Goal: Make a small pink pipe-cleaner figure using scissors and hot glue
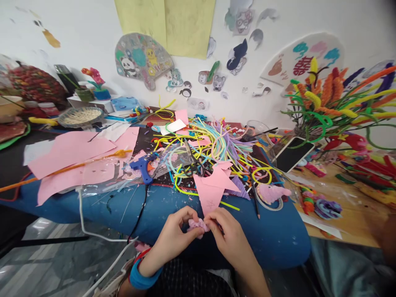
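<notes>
On my feed I count one left hand (177, 229), one right hand (227, 231), one pink fuzzy piece (198, 226), one blue glue gun (144, 167), one phone (292, 154), one blue wristband (140, 278), two fan-shaped boards (142, 57); the heaped pipe cleaners (221, 140) I cannot number.

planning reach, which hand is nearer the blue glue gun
Left. In the picture, the left hand is below-right of the blue glue gun; the right hand is farther right.
</notes>
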The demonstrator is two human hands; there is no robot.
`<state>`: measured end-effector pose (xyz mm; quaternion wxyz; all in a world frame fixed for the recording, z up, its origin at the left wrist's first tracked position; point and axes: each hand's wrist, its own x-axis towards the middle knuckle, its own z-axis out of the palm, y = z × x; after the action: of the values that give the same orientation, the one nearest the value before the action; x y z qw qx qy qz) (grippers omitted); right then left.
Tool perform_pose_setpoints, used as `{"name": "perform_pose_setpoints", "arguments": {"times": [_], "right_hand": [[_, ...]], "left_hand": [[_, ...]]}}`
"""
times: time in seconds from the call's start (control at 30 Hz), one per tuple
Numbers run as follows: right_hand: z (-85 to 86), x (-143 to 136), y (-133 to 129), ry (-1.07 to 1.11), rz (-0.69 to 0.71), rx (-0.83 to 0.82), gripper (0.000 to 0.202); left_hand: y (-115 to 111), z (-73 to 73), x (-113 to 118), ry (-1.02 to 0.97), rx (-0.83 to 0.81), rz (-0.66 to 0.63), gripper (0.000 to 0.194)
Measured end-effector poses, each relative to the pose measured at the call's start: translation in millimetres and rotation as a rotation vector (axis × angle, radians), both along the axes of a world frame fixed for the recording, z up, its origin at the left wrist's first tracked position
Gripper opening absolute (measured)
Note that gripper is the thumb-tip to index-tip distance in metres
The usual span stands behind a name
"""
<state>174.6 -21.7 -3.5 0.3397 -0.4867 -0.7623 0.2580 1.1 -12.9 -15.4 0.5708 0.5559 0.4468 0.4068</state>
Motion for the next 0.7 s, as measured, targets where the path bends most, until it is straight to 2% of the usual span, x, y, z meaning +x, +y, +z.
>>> {"name": "perform_pose_setpoints", "arguments": {"times": [0.13,0.23,0.3,0.4,0.53,0.7], "right_hand": [[-10.0,-2.3,9.1,0.152,0.006,-0.102,0.015],[-19.8,-6.9,7.0,0.216,-0.038,-0.105,0.015],[-24.5,-10.1,1.7,0.216,-0.076,-0.075,0.015],[-25.1,-13.1,-7.1,0.164,-0.116,-0.013,0.015],[-16.3,-12.3,-15.1,0.036,-0.124,0.099,0.015],[-4.3,-7.8,-18.9,-0.138,-0.108,0.228,0.015]], "left_hand": [[5.0,-3.7,-2.0,-0.208,-0.106,-0.011,0.025],[6.4,-11.4,0.4,-0.323,-0.12,0.065,0.027],[5.5,-15.1,3.0,-0.334,-0.099,0.14,0.027],[2.5,-15.4,5.9,-0.285,-0.054,0.22,0.025],[-1.3,-9.7,6.1,-0.152,0.019,0.269,0.021],[-2.2,-7.1,3.3,0.022,0.106,0.277,0.016]]}}
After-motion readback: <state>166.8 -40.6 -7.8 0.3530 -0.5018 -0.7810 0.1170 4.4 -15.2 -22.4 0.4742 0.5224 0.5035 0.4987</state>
